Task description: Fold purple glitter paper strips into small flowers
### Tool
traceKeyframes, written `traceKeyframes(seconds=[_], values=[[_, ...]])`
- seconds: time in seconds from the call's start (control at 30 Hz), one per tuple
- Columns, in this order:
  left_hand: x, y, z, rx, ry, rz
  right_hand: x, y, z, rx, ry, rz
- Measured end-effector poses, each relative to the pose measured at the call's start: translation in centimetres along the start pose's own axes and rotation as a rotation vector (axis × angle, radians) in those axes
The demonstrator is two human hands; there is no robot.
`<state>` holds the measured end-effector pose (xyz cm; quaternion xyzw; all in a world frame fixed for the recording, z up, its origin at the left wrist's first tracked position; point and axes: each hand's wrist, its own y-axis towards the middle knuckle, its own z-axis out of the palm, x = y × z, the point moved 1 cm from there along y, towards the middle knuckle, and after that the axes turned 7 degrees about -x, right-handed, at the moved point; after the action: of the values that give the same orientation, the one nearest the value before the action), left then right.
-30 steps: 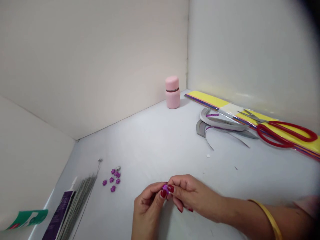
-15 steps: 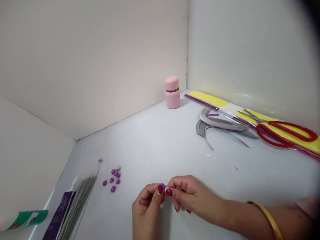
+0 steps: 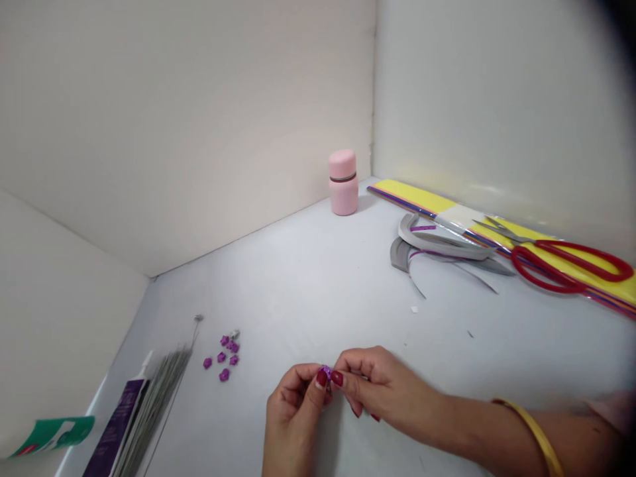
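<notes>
My left hand [image 3: 293,414] and my right hand [image 3: 380,389] meet near the table's front edge. Both pinch one tiny purple folded paper piece [image 3: 326,372] between thumbs and fingertips. The nails are painted dark red. A gold bangle [image 3: 534,430] sits on my right wrist. To the left of my hands lie several small purple paper pieces [image 3: 224,358] in a loose cluster, a short way off.
A pink jar [image 3: 342,183] stands in the far corner. Red-handled scissors [image 3: 566,262] lie on yellow and purple paper strips [image 3: 422,197] at right, beside curled grey strips [image 3: 437,248]. Thin wires [image 3: 149,407], a purple tube [image 3: 116,430] and green packaging [image 3: 50,434] lie at front left.
My fingers have kept working the purple piece, shifting their pinch slightly. Hands stay in the same spot. Nothing else has moved.
</notes>
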<state>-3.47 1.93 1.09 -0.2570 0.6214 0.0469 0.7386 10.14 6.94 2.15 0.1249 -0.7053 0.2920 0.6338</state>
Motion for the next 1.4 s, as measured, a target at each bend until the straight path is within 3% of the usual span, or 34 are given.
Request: traceKeyframes(seconds=[0.27, 0.57, 0.67, 0.9, 1.17, 1.3, 1.4], values=[[-0.1, -0.1, -0.2, 0.059, -0.012, 0.014, -0.4, 0.3, -0.3, 0.083, 0.111, -0.009], [-0.1, 0.2, -0.7, -0.031, 0.147, 0.114, -1.0, 0.6, -0.5, 0.037, 0.119, 0.061], [0.0, 0.2, -0.7, -0.063, 0.203, 0.189, -0.8, 0.6, -0.5, 0.023, 0.052, 0.048], [0.5, 0.1, -0.8, 0.044, 0.270, 0.377, -0.2, 0.3, -0.5, -0.045, -0.155, -0.055], [0.3, -0.4, -0.5, 0.104, 0.352, 0.635, -0.4, 0.3, -0.4, -0.026, -0.182, -0.073], [0.2, -0.4, -0.6, 0.114, 0.294, 0.582, -0.3, 0.2, -0.3, -0.031, -0.150, -0.073], [0.7, -0.3, -0.7, 0.006, 0.259, 0.484, -0.2, 0.1, -0.2, -0.027, -0.157, -0.095]])
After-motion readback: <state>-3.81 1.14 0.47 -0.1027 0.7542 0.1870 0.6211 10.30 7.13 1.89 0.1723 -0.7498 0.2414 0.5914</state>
